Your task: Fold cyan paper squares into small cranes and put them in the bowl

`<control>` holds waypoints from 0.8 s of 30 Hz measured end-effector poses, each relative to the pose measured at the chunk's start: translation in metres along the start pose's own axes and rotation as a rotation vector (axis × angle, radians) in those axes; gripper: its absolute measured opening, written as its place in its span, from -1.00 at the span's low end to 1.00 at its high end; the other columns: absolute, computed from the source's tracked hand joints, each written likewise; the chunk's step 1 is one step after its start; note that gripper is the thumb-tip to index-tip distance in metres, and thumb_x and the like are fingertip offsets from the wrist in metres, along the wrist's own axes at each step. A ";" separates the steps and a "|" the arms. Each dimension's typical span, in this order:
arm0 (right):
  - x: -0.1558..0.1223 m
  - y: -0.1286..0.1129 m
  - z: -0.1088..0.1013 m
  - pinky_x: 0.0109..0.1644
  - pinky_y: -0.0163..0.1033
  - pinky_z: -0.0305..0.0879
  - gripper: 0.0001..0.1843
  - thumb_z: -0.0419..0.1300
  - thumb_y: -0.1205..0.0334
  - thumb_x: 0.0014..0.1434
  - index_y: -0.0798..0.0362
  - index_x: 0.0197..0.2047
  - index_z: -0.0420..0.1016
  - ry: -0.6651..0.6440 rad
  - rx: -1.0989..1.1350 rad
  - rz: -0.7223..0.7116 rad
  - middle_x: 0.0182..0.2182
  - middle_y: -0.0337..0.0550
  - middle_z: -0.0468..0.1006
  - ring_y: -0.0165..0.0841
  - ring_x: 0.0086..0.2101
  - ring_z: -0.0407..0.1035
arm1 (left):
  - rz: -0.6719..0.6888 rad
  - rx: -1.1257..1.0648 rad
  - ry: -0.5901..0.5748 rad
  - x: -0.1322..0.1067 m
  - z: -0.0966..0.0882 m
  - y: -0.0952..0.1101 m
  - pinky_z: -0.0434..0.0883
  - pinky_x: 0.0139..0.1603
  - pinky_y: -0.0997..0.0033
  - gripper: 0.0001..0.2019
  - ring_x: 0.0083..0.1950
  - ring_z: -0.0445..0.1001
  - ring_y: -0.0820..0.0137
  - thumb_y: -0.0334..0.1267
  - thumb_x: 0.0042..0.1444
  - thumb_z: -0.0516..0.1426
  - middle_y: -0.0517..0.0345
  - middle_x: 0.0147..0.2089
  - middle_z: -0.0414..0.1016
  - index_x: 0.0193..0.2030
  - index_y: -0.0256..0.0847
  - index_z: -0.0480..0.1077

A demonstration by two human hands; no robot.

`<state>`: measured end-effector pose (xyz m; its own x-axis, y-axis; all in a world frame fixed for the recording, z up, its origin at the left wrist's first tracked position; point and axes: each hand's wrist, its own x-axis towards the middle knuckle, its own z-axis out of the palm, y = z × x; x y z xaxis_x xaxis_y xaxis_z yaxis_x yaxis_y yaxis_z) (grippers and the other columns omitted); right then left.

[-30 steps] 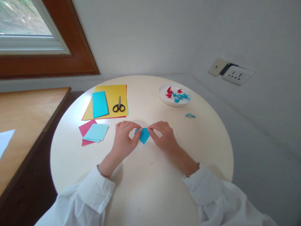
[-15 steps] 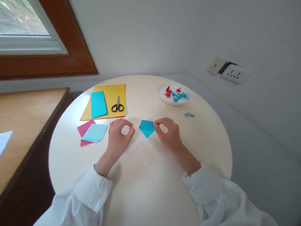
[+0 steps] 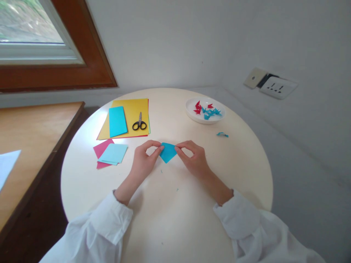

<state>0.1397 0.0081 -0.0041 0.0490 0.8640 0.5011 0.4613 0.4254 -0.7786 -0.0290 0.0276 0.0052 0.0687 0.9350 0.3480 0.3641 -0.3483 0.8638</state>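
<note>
A small piece of folded blue paper [image 3: 167, 153] is stretched between my two hands, one corner pointing down toward me. My left hand [image 3: 145, 157] pinches its left edge between thumb and forefinger. At its right corner, my right hand [image 3: 193, 157] holds it in the same kind of pinch. Tiny blue scraps [image 3: 161, 171] lie on the table just below the paper. To the left of my left hand sit pale blue paper squares [image 3: 115, 153], partly covering pink paper squares [image 3: 102, 148].
Yellow sheets [image 3: 131, 104] at the back left carry a blue paper rectangle [image 3: 117, 121] and black-handled scissors [image 3: 139, 123]. A white dish [image 3: 189, 114] at the back right holds small red and blue folded paper pieces. A curled blue strip [image 3: 222, 134] lies before it on the round table [image 3: 170, 219].
My left hand has come right and now pinches the left edge of the blue paper, where before it was apart from it. The paper and my right hand shifted slightly left.
</note>
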 end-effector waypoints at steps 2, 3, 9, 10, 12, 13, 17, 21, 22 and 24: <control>0.002 0.000 -0.001 -0.21 -0.20 0.27 -0.86 0.18 0.17 0.03 0.03 -0.42 0.51 -0.053 0.083 0.094 -0.42 -0.15 0.56 -0.32 -0.35 0.40 | -0.022 -0.075 -0.019 0.001 0.000 -0.001 0.42 -0.22 0.39 -0.88 -0.29 0.49 0.35 -0.24 -0.04 0.16 0.10 -0.37 0.55 -0.42 -0.25 0.45; 0.004 -0.001 -0.002 -0.22 -0.21 0.26 -0.82 0.18 0.12 0.03 0.05 -0.43 0.51 -0.104 0.147 0.170 -0.44 -0.16 0.55 -0.32 -0.36 0.39 | -0.033 -0.113 -0.035 0.001 0.000 -0.002 0.43 -0.22 0.39 -0.87 -0.29 0.49 0.35 -0.24 -0.04 0.16 0.10 -0.36 0.56 -0.41 -0.26 0.45; 0.009 0.001 -0.007 -0.32 -0.25 0.18 -0.56 0.13 -0.16 -0.01 0.09 -0.53 0.46 -0.377 0.515 0.608 -0.58 -0.24 0.41 -0.39 -0.48 0.27 | -0.063 -0.230 -0.200 0.001 0.001 0.000 0.43 -0.27 0.43 -0.82 -0.31 0.49 0.37 -0.23 -0.03 0.16 0.07 -0.33 0.56 -0.32 -0.27 0.49; 0.009 0.001 -0.007 -0.32 -0.26 0.17 -0.57 0.16 -0.15 -0.03 0.09 -0.53 0.46 -0.408 0.547 0.640 -0.58 -0.25 0.40 -0.40 -0.49 0.26 | -0.053 -0.218 -0.226 0.000 0.001 0.001 0.43 -0.28 0.43 -0.81 -0.32 0.48 0.38 -0.22 -0.02 0.16 0.07 -0.34 0.55 -0.30 -0.27 0.50; 0.008 0.003 -0.008 -0.33 -0.28 0.15 -0.61 0.21 -0.12 -0.07 0.08 -0.52 0.46 -0.471 0.585 0.657 -0.57 -0.27 0.39 -0.43 -0.50 0.23 | -0.033 -0.176 -0.266 -0.001 0.000 0.002 0.42 -0.31 0.45 -0.79 -0.36 0.46 0.41 -0.22 0.01 0.14 0.10 -0.39 0.53 -0.25 -0.26 0.49; 0.008 0.003 -0.008 -0.33 -0.28 0.13 -0.63 0.21 -0.10 -0.06 0.08 -0.50 0.46 -0.493 0.587 0.653 -0.56 -0.28 0.38 -0.44 -0.50 0.21 | -0.024 -0.151 -0.278 -0.001 0.000 0.003 0.41 -0.32 0.46 -0.78 -0.38 0.44 0.43 -0.23 0.02 0.13 0.12 -0.41 0.51 -0.21 -0.25 0.49; 0.008 0.001 -0.011 -0.37 -0.30 0.07 -0.68 0.20 -0.04 -0.01 0.08 -0.49 0.44 -0.529 0.537 0.640 -0.58 -0.32 0.31 -0.47 -0.52 0.14 | 0.011 -0.059 -0.283 -0.004 0.000 0.004 0.40 -0.30 0.47 -0.72 -0.37 0.42 0.46 -0.30 0.04 0.11 0.18 -0.43 0.46 -0.08 -0.21 0.42; 0.011 -0.008 -0.014 -0.39 -0.31 0.05 -0.69 0.17 0.01 0.03 0.08 -0.55 0.37 -0.549 0.564 0.615 -0.60 -0.34 0.25 -0.48 -0.53 0.10 | 0.029 -0.036 -0.294 -0.005 -0.001 0.006 0.39 -0.28 0.48 -0.67 -0.34 0.44 0.46 -0.32 0.05 0.11 0.22 -0.43 0.45 0.00 -0.16 0.35; 0.011 -0.009 -0.015 -0.39 -0.31 0.05 -0.69 0.18 0.02 0.03 0.08 -0.56 0.35 -0.548 0.589 0.615 -0.61 -0.34 0.25 -0.49 -0.54 0.10 | 0.032 -0.035 -0.293 -0.005 -0.001 0.006 0.39 -0.28 0.48 -0.67 -0.33 0.44 0.45 -0.32 0.05 0.11 0.22 -0.43 0.45 0.00 -0.15 0.34; 0.011 -0.010 -0.015 -0.38 -0.31 0.08 -0.72 0.20 0.04 0.01 0.09 -0.54 0.38 -0.549 0.634 0.635 -0.59 -0.33 0.30 -0.49 -0.53 0.13 | 0.035 -0.037 -0.284 -0.005 -0.001 0.006 0.39 -0.28 0.48 -0.67 -0.33 0.45 0.45 -0.31 0.05 0.11 0.22 -0.42 0.45 0.00 -0.15 0.34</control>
<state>0.1493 0.0093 0.0146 -0.3623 0.9135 -0.1850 -0.0644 -0.2226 -0.9728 -0.0281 0.0203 0.0093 0.3400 0.9019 0.2664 0.3227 -0.3780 0.8677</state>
